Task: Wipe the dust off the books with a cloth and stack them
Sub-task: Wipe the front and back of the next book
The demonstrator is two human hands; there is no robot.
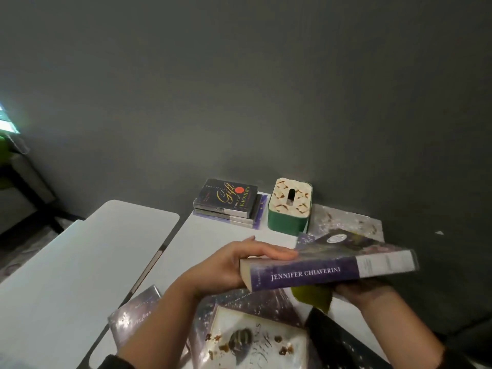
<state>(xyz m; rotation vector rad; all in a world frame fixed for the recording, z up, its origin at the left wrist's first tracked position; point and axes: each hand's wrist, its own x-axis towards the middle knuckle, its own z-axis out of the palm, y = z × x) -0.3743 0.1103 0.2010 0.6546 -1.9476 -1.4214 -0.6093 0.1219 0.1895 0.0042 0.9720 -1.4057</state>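
Head view showed both hands holding a purple Jennifer Chiaverini paperback (pixel 330 267) above the white table (pixel 80 262), spine turned toward the camera, probably so its edges could be reached for wiping. Left hand (pixel 234 265) clasped the book's near end, fingers lying fairly straight along the top cover and the thumb under it. Right hand (pixel 364 290) supported the far end from beneath, curled round a yellow-green cloth (pixel 314 298) that hung just under the book; how tightly it pinched could not be told in the shadow. Beyond the grip, near the wall, a small stack topped by the KenKen gift book (pixel 229 201) sat just beside a green tissue box (pixel 288 209). Below the grip, more books (pixel 253 339) lay loose, seemingly not yet wiped.
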